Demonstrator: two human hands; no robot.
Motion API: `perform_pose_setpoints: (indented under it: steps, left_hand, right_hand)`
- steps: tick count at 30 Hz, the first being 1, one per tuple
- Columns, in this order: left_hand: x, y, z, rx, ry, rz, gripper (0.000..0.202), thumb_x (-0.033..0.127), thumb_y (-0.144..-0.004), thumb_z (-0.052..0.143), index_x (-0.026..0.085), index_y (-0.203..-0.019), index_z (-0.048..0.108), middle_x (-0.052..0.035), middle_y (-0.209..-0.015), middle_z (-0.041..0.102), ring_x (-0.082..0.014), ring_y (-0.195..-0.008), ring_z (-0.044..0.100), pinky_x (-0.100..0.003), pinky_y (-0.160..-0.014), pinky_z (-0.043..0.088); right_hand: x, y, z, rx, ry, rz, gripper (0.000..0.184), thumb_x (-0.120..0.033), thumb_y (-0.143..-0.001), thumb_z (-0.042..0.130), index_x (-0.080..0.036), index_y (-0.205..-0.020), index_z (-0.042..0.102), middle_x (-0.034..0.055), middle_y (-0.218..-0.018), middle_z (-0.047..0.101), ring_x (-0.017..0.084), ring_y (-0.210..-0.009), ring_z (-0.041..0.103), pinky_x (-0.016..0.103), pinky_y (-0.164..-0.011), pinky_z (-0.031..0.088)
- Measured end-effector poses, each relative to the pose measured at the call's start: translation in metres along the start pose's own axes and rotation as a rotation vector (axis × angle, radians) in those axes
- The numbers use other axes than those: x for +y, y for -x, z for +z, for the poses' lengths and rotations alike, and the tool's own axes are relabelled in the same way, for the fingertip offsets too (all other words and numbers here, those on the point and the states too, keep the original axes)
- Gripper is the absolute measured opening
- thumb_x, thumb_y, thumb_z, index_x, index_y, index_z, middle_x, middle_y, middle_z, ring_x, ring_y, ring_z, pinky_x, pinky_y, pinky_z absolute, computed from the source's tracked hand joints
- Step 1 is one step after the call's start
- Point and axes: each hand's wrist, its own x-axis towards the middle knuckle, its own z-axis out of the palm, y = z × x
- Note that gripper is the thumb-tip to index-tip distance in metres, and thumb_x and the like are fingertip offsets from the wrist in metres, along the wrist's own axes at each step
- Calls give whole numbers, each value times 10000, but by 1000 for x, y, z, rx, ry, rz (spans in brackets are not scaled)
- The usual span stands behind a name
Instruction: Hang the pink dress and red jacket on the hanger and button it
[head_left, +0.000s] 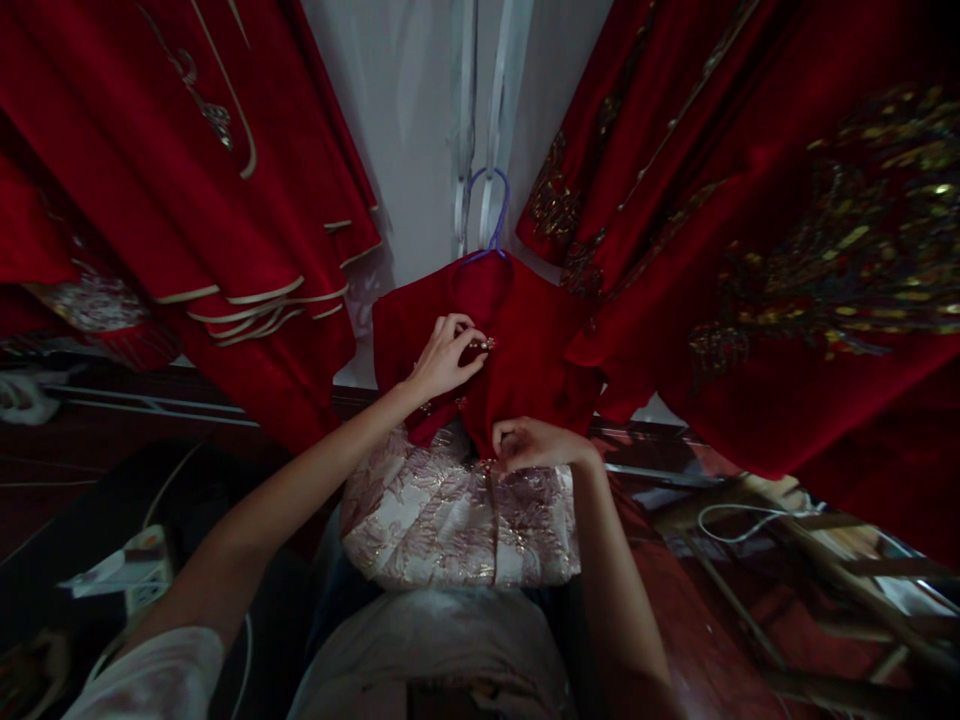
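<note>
A small red jacket hangs in front of me on a purple hanger. Below it shows a pale pink brocade skirt. My left hand is raised to the jacket's chest, fingers pinched on a small beaded fastening at the front opening. My right hand is lower, at the jacket's hem, fingers curled closed on the red cloth edge where it meets the skirt.
Large red embroidered garments hang at the left and the right, close on both sides. A white wall is behind. A wooden stool or frame with a white cable stands at lower right; a box lies at lower left.
</note>
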Motion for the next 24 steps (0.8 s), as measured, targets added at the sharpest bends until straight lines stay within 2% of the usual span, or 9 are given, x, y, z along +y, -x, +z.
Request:
perform_pose_setpoints:
  steps: [3,5,9,13,15,17,21,22,24]
  left_hand:
    - [-1,-4,-2,-36,-33,23,149,274,-857,572,196,-981,604,-74,-1131,536,-219,-1076,465,-385,-942,384]
    - [0,-7,-4,-53,-22,19,116,288,-867,567,194,-928,595,-51,-1062,587,-203,-1033,494,-370,-921,367]
    - [-2,-12,-9,-78,45,0,156,340,-845,606,187,-844,576,-3,-901,645,-170,-912,548,-349,-906,332]
    - [-7,-18,-15,-150,82,5,202,385,-811,646,192,-832,590,18,-874,672,-155,-863,581,-366,-943,289]
    - [-9,-21,-18,-167,81,-5,223,396,-793,662,188,-807,581,24,-853,679,-152,-845,592,-371,-952,287]
    - [-10,-23,-19,-173,64,10,215,389,-807,645,188,-791,571,31,-826,682,-146,-829,601,-380,-978,287]
    - [-7,-25,-20,-179,-54,159,150,293,-895,505,191,-829,593,15,-787,675,-138,-783,609,-408,-1056,257]
    - [-6,-25,-20,-185,-102,200,161,266,-905,469,186,-862,603,-1,-806,677,-142,-784,611,-415,-1061,257]
    - [-4,-25,-21,-223,-216,259,201,227,-909,419,167,-916,610,-41,-847,682,-164,-797,616,-431,-1035,287]
  right_hand:
    - [0,0,-1,-35,-12,-1,245,-304,-701,714,-150,-864,615,34,-825,698,116,-732,639,222,-647,470]
    - [-2,0,-1,-30,2,-6,259,-303,-718,704,-141,-907,634,57,-883,704,128,-787,647,245,-701,485]
    - [-12,2,3,66,20,-56,200,-288,-759,661,-146,-896,633,52,-878,699,126,-801,643,260,-730,487]
    - [-24,2,5,161,36,-136,182,-302,-801,628,-154,-906,621,45,-871,682,124,-801,630,273,-751,490]
    - [-30,0,2,298,67,-213,186,-325,-813,621,-161,-901,618,40,-875,668,126,-817,620,279,-775,492]
    - [-38,-6,-3,507,102,-313,194,-357,-825,608,-174,-890,612,37,-897,653,131,-837,608,286,-794,498]
    - [-61,-36,-17,936,151,-503,270,-423,-823,597,-198,-972,582,65,-1040,619,155,-933,595,307,-846,514]
    - [-67,-47,-19,991,162,-549,324,-438,-824,591,-201,-1044,564,81,-1124,597,166,-1010,583,319,-899,502]
    - [-78,-70,-22,1001,181,-591,476,-482,-844,543,-196,-1221,484,108,-1301,515,189,-1206,502,352,-1032,424]
